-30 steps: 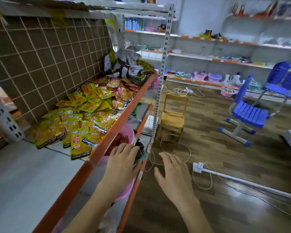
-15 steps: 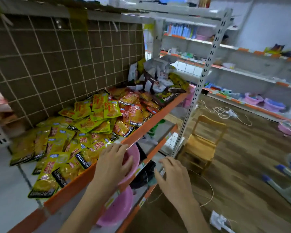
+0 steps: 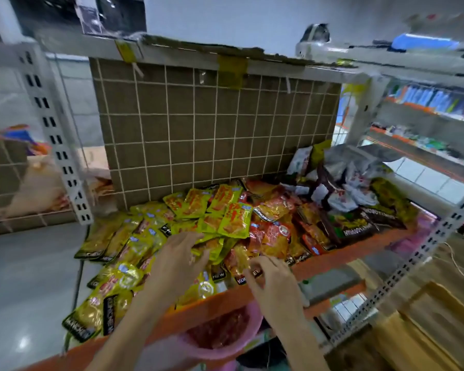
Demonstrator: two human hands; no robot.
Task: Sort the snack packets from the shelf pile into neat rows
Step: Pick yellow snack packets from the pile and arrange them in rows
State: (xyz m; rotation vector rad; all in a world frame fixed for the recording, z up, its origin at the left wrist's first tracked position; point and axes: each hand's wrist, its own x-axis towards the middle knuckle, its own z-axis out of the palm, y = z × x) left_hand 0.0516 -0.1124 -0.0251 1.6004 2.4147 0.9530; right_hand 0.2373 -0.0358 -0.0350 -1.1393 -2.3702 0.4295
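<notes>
A loose pile of snack packets covers the shelf: yellow packets (image 3: 134, 245) on the left, orange-red packets (image 3: 276, 231) in the middle, and dark and silver packets (image 3: 351, 194) at the back right. My left hand (image 3: 180, 258) lies flat on the yellow packets near the shelf's front, fingers spread and holding nothing. Just to its right, my right hand (image 3: 272, 277) pinches the lower edge of an orange packet (image 3: 237, 259) at the front of the pile.
The shelf has an orange front edge (image 3: 338, 266) and a brown grid back panel (image 3: 212, 135). A pink basin (image 3: 236, 346) sits on the lower shelf under my hands. A perforated upright post (image 3: 423, 253) and a wooden chair (image 3: 437, 319) stand at the right.
The view has swung up and left onto the packet shelf. Both hands rose from the shelf's front edge and the pink basin onto the pile; the right hand closed on an orange packet.
</notes>
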